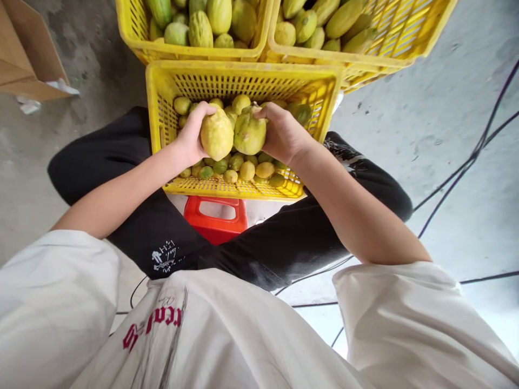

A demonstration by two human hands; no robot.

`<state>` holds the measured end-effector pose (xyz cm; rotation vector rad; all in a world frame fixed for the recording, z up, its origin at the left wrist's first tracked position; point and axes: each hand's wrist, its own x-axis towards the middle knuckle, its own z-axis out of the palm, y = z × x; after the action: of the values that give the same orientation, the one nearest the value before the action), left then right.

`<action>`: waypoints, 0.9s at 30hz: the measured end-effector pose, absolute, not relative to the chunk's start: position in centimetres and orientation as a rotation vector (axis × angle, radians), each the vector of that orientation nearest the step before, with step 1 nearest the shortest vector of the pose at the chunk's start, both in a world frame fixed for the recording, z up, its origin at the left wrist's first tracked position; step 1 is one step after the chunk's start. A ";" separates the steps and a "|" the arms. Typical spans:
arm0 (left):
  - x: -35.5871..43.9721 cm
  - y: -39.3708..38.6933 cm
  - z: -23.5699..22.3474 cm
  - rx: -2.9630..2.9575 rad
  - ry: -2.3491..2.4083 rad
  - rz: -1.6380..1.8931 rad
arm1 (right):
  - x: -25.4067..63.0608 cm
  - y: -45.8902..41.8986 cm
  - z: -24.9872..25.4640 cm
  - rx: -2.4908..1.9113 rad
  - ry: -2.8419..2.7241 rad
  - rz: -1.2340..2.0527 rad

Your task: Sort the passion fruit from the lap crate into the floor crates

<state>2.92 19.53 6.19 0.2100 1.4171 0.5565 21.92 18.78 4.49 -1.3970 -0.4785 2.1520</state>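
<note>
My left hand (190, 134) is closed round a bumpy yellow melon-like fruit (217, 135), thumb on its upper side. In my right hand (286, 135) is a greener, roundish melon-like fruit (250, 132) with a short stem stub at its top. The two fruits are side by side, almost touching, above a yellow slatted crate (243, 67). Many smaller yellow and green fruits (247, 170) lie in that crate below my hands. My fingers behind both held fruits are hidden.
Two more yellow crates (194, 52) (344, 56) holding longer green-yellow fruits stand beyond the near one. A red plastic stool (214, 229) is between my legs. An open cardboard box (30, 48) sits at far left; black cables (472, 156) cross the floor at right.
</note>
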 end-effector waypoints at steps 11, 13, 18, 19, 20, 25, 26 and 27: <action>3.7 18.2 5.6 0.290 1.405 0.410 | 22.2 18.1 6.2 -1.600 -0.363 2.170; 4.0 18.0 5.9 0.279 1.408 0.409 | 22.3 17.9 6.1 -1.600 -0.378 2.183; 3.6 17.6 4.9 0.307 1.384 0.414 | 22.3 17.5 5.4 -1.466 -0.364 2.188; 3.4 17.6 4.5 0.322 1.376 0.419 | 22.2 17.6 5.3 -1.440 -0.349 2.180; 3.2 17.7 4.1 0.334 1.369 0.428 | 22.2 17.7 5.3 -1.424 -0.334 2.172; 2.5 18.4 3.1 0.311 1.372 0.470 | 22.3 18.3 5.5 -1.436 -0.251 2.159; 2.5 18.7 3.1 0.306 1.382 0.467 | 22.4 18.3 5.6 -1.433 -0.240 2.154; 2.4 18.9 3.1 0.308 1.394 0.464 | 22.5 18.3 5.6 -1.427 -0.239 2.149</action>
<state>2.42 18.93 3.08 0.3076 1.3944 0.4639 22.51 18.31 5.62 -1.4267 -0.2390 2.1494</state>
